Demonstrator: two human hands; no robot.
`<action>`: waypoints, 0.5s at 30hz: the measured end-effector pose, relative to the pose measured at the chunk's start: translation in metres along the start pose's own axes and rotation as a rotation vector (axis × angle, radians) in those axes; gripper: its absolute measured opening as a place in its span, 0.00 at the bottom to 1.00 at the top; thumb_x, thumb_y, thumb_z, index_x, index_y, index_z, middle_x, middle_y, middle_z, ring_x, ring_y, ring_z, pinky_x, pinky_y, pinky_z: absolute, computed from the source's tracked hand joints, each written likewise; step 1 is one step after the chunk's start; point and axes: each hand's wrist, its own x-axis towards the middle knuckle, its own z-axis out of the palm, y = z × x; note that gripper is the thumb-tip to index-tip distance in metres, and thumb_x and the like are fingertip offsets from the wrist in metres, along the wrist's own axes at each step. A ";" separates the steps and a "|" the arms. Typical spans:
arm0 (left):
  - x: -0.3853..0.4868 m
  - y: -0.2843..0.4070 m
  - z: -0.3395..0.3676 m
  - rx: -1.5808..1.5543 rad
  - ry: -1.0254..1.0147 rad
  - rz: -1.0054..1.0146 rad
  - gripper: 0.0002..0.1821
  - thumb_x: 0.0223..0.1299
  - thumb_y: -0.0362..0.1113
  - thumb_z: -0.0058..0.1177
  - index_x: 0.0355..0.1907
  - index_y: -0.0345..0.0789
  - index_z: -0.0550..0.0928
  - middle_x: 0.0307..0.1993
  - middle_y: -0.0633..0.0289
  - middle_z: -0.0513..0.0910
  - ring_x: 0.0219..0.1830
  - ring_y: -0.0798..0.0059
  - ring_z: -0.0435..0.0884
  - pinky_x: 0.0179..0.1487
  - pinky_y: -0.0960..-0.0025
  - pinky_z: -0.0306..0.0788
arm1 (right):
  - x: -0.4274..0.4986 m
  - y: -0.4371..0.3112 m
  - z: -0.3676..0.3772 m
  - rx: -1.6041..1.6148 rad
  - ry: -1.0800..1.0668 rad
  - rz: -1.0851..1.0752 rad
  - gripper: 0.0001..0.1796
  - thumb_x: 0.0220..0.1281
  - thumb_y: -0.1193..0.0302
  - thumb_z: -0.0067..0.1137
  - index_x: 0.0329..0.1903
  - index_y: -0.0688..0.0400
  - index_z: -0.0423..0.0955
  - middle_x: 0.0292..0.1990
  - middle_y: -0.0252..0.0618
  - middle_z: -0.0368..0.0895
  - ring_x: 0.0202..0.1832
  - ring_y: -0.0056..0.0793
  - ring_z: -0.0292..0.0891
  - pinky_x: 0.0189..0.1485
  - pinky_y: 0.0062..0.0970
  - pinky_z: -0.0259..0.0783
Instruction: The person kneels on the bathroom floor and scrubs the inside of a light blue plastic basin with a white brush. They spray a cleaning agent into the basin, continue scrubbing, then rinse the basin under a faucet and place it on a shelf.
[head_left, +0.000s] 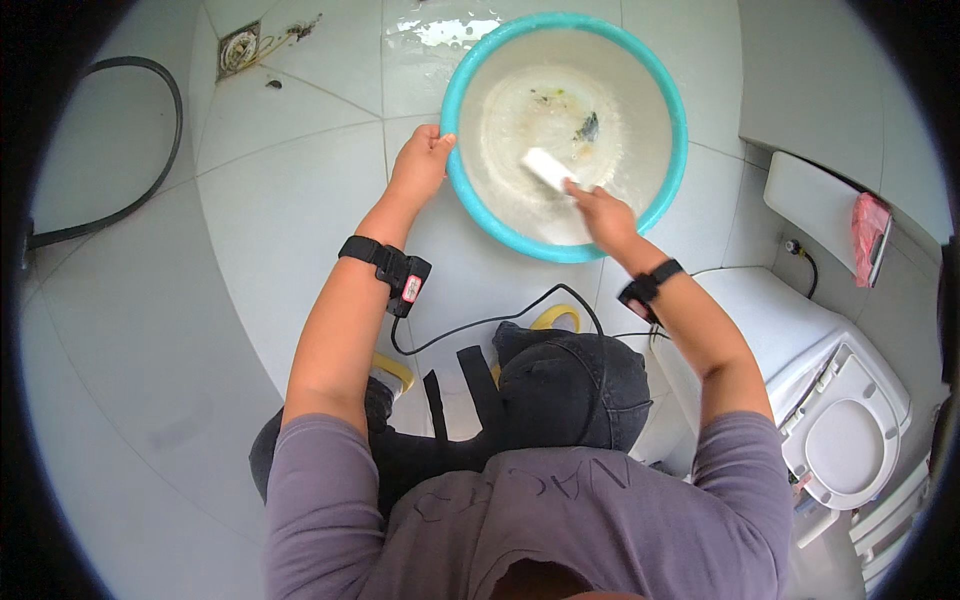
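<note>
A large round basin (501, 217) with a turquoise rim and a pale inside stands on the tiled floor before me. My left hand (422, 161) grips its rim on the left, thumb over the edge. Inside the basin, my right hand (606, 217) holds a white oblong object (546, 168), blurred, perhaps a scrubbing brush. Its underside is hidden. A dark patch (589, 126) and small greenish specks (557, 93) show on the basin's bottom. The inside looks wet, but I cannot tell how deep any water is.
A white toilet (772, 307) with its seat (847, 442) is on the right. A floor drain (238, 49) lies at the upper left, near wet tiles (431, 34). A black hose (178, 112) loops at the left. A cable (495, 319) runs from my left wrist across my knee.
</note>
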 end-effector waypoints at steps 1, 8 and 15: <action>0.000 0.000 -0.001 0.010 -0.002 -0.004 0.17 0.61 0.42 0.44 0.46 0.30 0.70 0.35 0.60 0.77 0.34 0.78 0.75 0.37 0.73 0.71 | 0.014 -0.007 0.004 0.029 -0.068 -0.122 0.19 0.64 0.63 0.37 0.58 0.43 0.62 0.33 0.51 0.74 0.34 0.46 0.74 0.37 0.38 0.71; -0.003 0.001 -0.003 0.045 0.016 0.023 0.16 0.62 0.42 0.43 0.45 0.31 0.70 0.35 0.62 0.78 0.34 0.79 0.75 0.38 0.74 0.70 | 0.042 0.029 -0.023 -0.082 0.112 0.267 0.21 0.64 0.66 0.37 0.60 0.43 0.61 0.27 0.51 0.73 0.29 0.45 0.74 0.31 0.38 0.71; 0.002 -0.004 -0.008 0.056 0.088 0.038 0.17 0.60 0.42 0.45 0.44 0.29 0.71 0.33 0.59 0.78 0.33 0.76 0.76 0.37 0.72 0.70 | 0.062 -0.032 0.000 0.033 0.242 -0.222 0.21 0.60 0.68 0.38 0.57 0.37 0.64 0.32 0.45 0.73 0.32 0.42 0.74 0.36 0.37 0.70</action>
